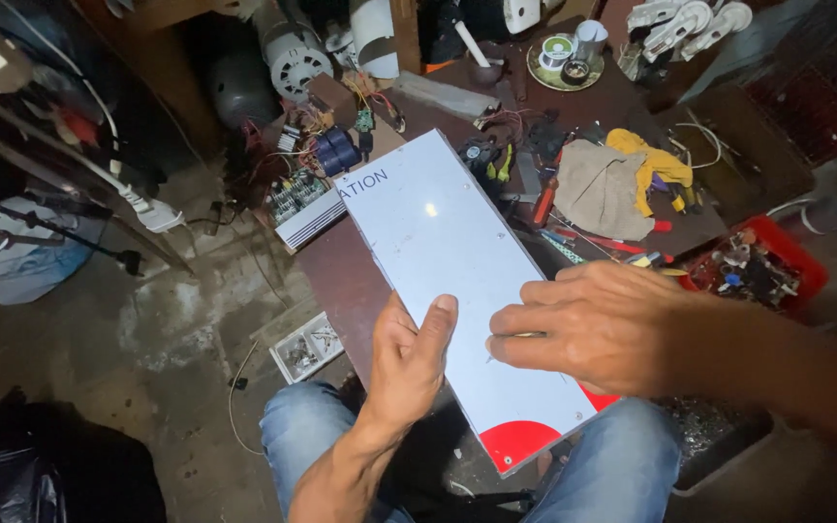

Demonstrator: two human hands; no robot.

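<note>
While the long white panel (448, 281) lies slantwise across the low brown table (341, 281), its near end with a red rounded patch reaching out over the person's jeans-clad knees, both hands are on it. The left hand (411, 360) grips the panel's left edge near that end, thumb stretched up flat along the top face and the other fingers wrapped out of sight underneath. The right hand (598, 324) lies palm down on the panel's right side, fingers pressed close together and curled, pinching a thin pale sliver (too small to tell what it is) against the surface just beside the left thumb. Beyond the panel's far end sit a green circuit board (293, 194) on a ribbed white block and a tangle of coloured wires. To the right of the panel, on the table, lie a beige cloth (598, 189) with a yellow rag (653, 165) draped over it, and near them some red-handled tools. A red tray (782, 254) of small parts stands just past the right wrist. A small clear box of bits (304, 347) rests on the concrete floor left of the knees.
</note>
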